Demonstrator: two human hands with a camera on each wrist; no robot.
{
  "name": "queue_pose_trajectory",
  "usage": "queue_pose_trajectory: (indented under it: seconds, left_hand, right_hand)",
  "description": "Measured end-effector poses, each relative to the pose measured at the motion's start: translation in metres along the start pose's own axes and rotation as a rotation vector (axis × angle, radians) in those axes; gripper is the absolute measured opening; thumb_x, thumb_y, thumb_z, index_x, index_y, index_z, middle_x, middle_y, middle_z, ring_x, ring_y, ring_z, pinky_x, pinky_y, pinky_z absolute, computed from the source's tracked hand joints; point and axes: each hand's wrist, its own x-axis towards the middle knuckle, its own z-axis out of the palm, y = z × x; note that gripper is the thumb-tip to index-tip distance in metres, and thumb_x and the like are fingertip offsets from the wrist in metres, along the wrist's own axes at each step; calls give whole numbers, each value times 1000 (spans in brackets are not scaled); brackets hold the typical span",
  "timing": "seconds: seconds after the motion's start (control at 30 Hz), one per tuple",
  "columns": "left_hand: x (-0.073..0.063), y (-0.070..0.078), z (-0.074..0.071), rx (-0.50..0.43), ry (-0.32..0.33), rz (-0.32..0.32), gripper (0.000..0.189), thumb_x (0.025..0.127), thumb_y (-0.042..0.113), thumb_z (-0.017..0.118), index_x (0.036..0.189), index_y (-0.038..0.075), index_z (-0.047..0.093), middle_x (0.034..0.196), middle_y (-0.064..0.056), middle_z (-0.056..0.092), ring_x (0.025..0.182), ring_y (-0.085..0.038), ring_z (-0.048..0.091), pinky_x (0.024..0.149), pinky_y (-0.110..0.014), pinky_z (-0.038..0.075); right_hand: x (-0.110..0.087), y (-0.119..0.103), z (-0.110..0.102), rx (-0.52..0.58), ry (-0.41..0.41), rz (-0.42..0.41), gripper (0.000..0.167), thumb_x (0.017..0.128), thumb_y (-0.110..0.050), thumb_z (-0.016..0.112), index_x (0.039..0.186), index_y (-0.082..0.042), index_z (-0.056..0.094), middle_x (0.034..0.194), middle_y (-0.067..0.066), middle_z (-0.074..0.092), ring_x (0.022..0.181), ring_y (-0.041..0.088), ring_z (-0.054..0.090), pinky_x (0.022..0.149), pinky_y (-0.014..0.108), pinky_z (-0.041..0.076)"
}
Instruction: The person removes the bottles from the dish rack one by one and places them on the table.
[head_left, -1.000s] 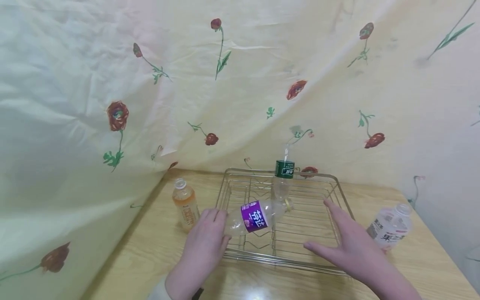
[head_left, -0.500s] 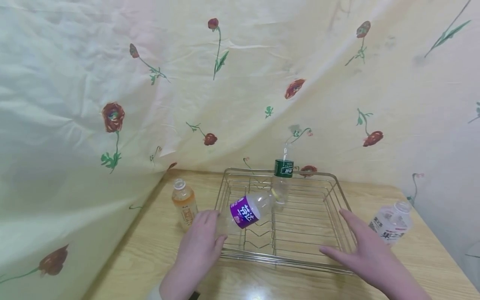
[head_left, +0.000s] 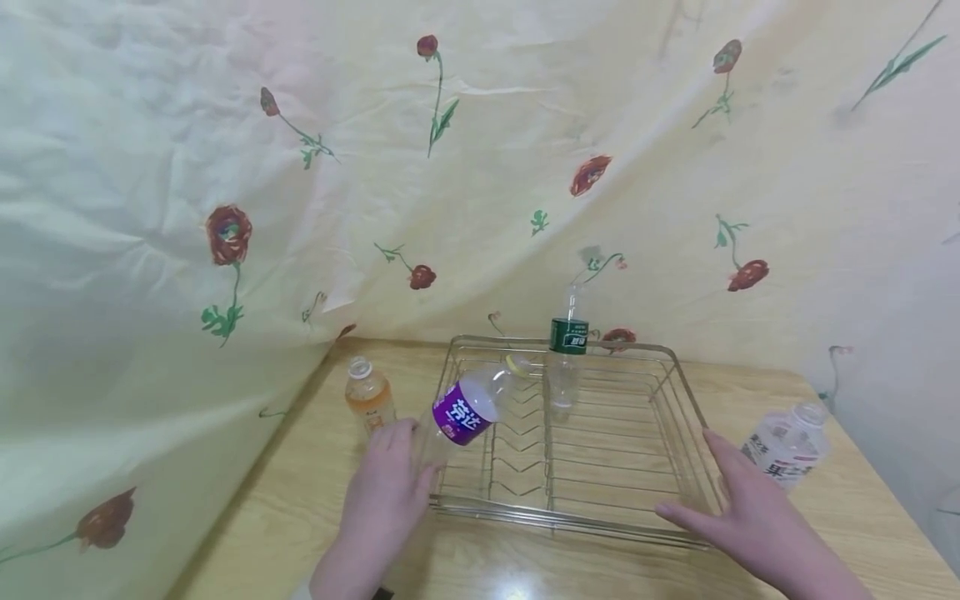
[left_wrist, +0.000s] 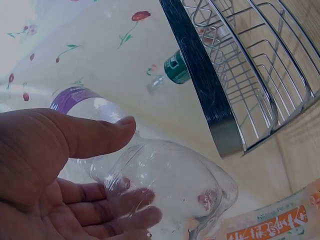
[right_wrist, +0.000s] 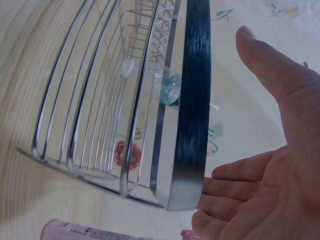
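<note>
My left hand grips a clear plastic bottle with a purple label near its base. The bottle tilts over the left part of a metal wire dish rack, its yellow neck ring pointing up and right. In the left wrist view, my thumb lies on one side of the clear bottle and the fingers on the other. Beside the rack's right wall, my right hand holds nothing, thumb and fingers spread apart. A green-labelled bottle stands upright, toward the back of the rack.
An orange-tinted bottle stands on the wooden table, left of the rack. At the right stands a clear bottle with a white label. A flowered cloth hangs behind and along the left side.
The purple-labelled bottle has moved left in my left hand and tilted more upright, away from the green-labelled bottle. My right hand has shifted right and slightly down, toward the rack's right wall.
</note>
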Motion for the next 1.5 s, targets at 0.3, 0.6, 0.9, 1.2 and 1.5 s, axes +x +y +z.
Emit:
queue_pose_trajectory:
  seconds: [0.3, 0.6, 0.9, 1.2, 1.5]
  left_hand:
    - [-6, -11, 4, -35, 63, -28, 61, 82, 14, 85, 129, -9, 54, 125, -26, 60, 114, -42, 58, 95, -55, 53]
    - [-6, -16, 4, -56, 101, -62, 64, 81, 14, 86, 130, -9, 53, 122, -27, 60, 112, -42, 59, 95, -57, 52]
    - [-7, -21, 6, -91, 94, -115, 63, 80, 11, 87, 129, -9, 53, 126, -28, 59, 118, -44, 57, 101, -58, 48]
    - [-10, -30, 8, -141, 66, -180, 64, 83, 11, 85, 131, -11, 50, 129, -30, 58, 119, -46, 57, 103, -59, 46]
    - [-13, -42, 11, -174, 70, -231, 62, 82, 9, 83, 129, -14, 49, 125, -32, 59, 116, -49, 57, 100, -60, 48]
  right_hand:
    - [-6, 7, 3, -5, 1, 3, 123, 78, -58, 83, 151, 18, 19, 144, 47, 32, 124, 66, 38, 91, 79, 38]
    - [-9, 15, 11, 37, 38, -7, 129, 75, -54, 87, 153, 17, 13, 147, 49, 25, 127, 67, 33, 98, 80, 30]
    - [-9, 23, 15, 19, 16, 12, 132, 73, -55, 88, 150, 22, 13, 143, 52, 26, 122, 70, 34, 94, 80, 33]
    - [-8, 25, 18, 19, 26, -3, 129, 73, -52, 89, 152, 19, 16, 140, 51, 32, 122, 69, 37, 92, 80, 35]
    - [-10, 31, 17, 1, 7, -10, 128, 73, -51, 89, 150, 21, 17, 141, 52, 29, 121, 70, 36, 92, 81, 34]
